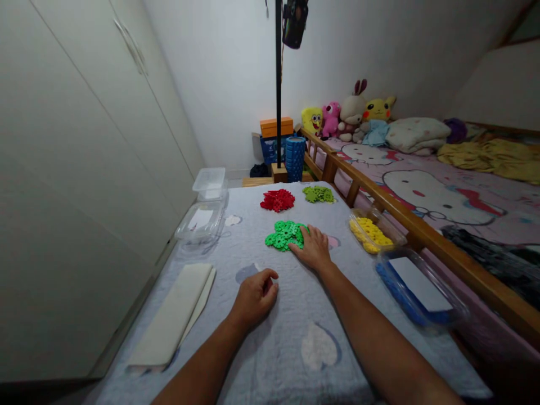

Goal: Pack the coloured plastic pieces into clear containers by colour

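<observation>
My right hand [313,248] lies flat on the quilted cloth [287,337], fingers stretched out and touching the right side of a pile of bright green plastic snowflake pieces [283,234]. Resting nearer to me, my left hand [254,298] has its fingers curled loosely inward, and nothing shows in it. Farther back lie a red pile [277,200] and an olive-green pile [318,194] of the same pieces.
An open clear box of yellow pieces [373,233] and a closed box of blue pieces [415,293] sit at the right by the wooden bed rail [422,233]. Empty clear containers [205,216] and a folded white cloth [172,318] lie left. A black pole [278,84] stands behind.
</observation>
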`<state>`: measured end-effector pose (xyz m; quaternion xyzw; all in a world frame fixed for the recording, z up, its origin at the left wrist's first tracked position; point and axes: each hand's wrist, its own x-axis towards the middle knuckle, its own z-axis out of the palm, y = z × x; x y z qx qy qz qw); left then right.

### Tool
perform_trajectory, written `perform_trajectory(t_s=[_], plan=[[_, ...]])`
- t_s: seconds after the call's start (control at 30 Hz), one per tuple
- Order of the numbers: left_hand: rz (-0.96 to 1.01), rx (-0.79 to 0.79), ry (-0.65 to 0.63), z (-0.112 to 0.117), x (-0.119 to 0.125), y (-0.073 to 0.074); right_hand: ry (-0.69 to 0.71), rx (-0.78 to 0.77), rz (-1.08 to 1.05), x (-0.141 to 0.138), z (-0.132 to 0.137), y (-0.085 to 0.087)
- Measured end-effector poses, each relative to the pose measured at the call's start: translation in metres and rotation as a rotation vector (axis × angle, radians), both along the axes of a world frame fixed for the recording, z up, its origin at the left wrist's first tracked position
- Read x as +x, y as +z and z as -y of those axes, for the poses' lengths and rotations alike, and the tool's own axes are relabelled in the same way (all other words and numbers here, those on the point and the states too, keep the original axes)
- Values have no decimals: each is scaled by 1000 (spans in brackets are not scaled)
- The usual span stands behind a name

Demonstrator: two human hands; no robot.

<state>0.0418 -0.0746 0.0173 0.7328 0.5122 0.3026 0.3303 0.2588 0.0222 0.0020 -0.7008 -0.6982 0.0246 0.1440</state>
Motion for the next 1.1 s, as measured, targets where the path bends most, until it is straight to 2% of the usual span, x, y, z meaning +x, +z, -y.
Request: perform_trajectory(t_s=[0.33, 0.4, 0.5, 0.6, 0.67, 0.73, 0.9, 1.0, 1.1], plan=[[-203, -48, -25, -1, 4, 7, 46, 116, 0, 9, -6, -12], [-280, -59, -51, 2, 5, 14, 60, 139, -16, 10, -6, -14], [-371, -109, -159, 6, 3, 32, 82, 169, -49, 12, -6, -15], [-413, -116, -154, 1, -8, 51, 89, 190, -70, 13, -7, -17], [-466, -25, -62, -13, -22, 59, 94, 199, -81, 14, -8, -18], [-556, 77, 94, -34, -39, 62, 100, 206, -88, 15, -9, -19], [-795, 218, 516, -89, -79, 54, 110, 214, -97, 17, -10, -20], [-832, 257, 648, -106, -93, 48, 109, 222, -107, 17, -10, -20], [-883, 231, 709, -113, -101, 44, 101, 235, -118, 18, -10, -21]])
